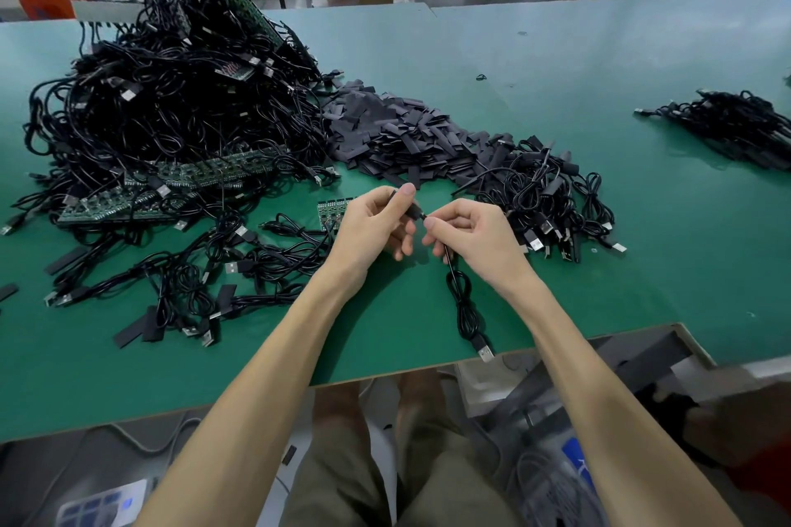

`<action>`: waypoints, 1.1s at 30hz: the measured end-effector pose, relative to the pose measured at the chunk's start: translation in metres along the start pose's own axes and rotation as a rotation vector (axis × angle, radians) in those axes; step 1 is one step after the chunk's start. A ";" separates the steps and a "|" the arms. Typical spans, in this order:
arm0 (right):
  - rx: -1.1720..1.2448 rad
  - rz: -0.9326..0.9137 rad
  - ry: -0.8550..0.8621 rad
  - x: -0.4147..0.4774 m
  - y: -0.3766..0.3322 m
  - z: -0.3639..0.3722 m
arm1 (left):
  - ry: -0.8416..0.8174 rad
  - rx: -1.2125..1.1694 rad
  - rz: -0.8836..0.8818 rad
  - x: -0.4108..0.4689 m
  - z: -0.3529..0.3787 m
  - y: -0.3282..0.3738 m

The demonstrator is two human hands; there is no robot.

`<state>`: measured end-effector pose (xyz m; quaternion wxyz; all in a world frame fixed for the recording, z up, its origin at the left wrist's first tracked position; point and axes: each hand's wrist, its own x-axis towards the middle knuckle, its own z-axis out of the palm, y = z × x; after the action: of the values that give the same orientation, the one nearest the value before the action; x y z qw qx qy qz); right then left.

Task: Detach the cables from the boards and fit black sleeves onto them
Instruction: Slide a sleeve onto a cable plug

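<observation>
A single black cable [464, 308] is held above the near middle of the green worktop [556, 98], its upper end gripped between the two hands. That end is pinched by the thumb and curled fingers [406, 189] of the left hand [372, 227], where a short black sleeve [411, 210] seems to be carried on it, though the piece is small and partly hidden. Just below, the cable is pinched between the thumb and forefinger of the right hand [475, 235], the other fingers being curled in. From there the cable is hung down in a bundled loop onto the worktop, and its USB plug [486, 353] is laid at the near edge. A small green board [331, 212] is seen just behind the left hand. Beyond the hands a pile of loose sleeves [398, 133] is spread, flanked on the left by a large heap of cables and boards [171, 98] and on the right by a bunch of cables [552, 201]. Another bundle [736, 124] is laid well apart at the far right
</observation>
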<state>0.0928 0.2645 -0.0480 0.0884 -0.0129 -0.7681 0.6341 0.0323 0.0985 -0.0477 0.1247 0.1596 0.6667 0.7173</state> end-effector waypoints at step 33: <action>0.027 0.011 -0.073 0.000 -0.005 -0.004 | -0.093 -0.082 0.058 -0.006 -0.004 0.002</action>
<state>0.0943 0.2677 -0.0425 0.0566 0.0072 -0.7621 0.6450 0.0367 0.0924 -0.0465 0.1410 0.2067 0.6254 0.7391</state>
